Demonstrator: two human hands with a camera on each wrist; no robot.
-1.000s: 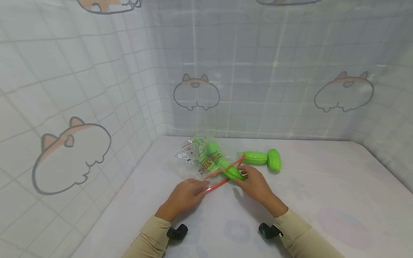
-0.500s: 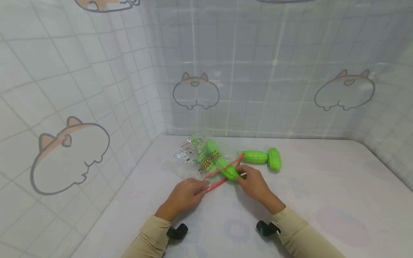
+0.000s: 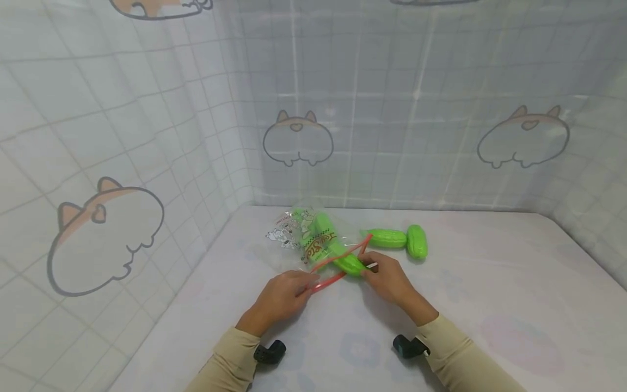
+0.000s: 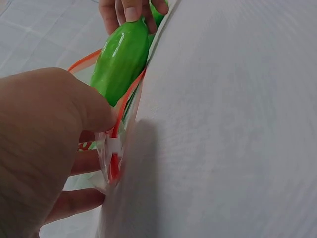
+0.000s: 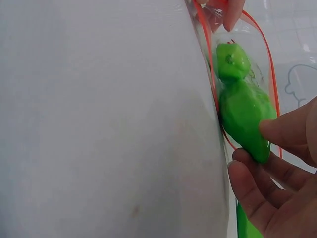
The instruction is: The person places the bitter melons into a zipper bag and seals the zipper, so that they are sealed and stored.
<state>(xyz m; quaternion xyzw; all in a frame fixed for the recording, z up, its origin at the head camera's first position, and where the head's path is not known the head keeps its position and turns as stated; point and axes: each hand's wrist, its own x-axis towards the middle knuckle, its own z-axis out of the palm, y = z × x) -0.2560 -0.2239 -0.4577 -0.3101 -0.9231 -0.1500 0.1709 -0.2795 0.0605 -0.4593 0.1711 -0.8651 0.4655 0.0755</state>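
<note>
A clear zip bag (image 3: 283, 237) with a red-orange zip strip and cartoon print lies on the table, its mouth spread wide. My left hand (image 3: 285, 296) pinches one corner of that mouth, with the zip slider close by the thumb in the left wrist view. My right hand (image 3: 389, 279) pinches the tip of a ridged green bitter melon (image 5: 245, 116). Most of this melon lies inside the bag, and its tip pokes out past the zip strip. Another green melon (image 5: 232, 62) shows deeper in the bag, partly behind the plastic and print.
Two more green melons, one lying sideways (image 3: 387, 238) and one pointing toward me (image 3: 416, 242), rest on the table right of the bag. A white table cover (image 3: 480, 283) spreads around them. Curtains with a grid and dog drawings (image 3: 297, 140) hang behind and at the sides.
The right hand stays on the melon's tip, which has shifted only slightly into the bag. The left hand and bag corner have hardly moved.
</note>
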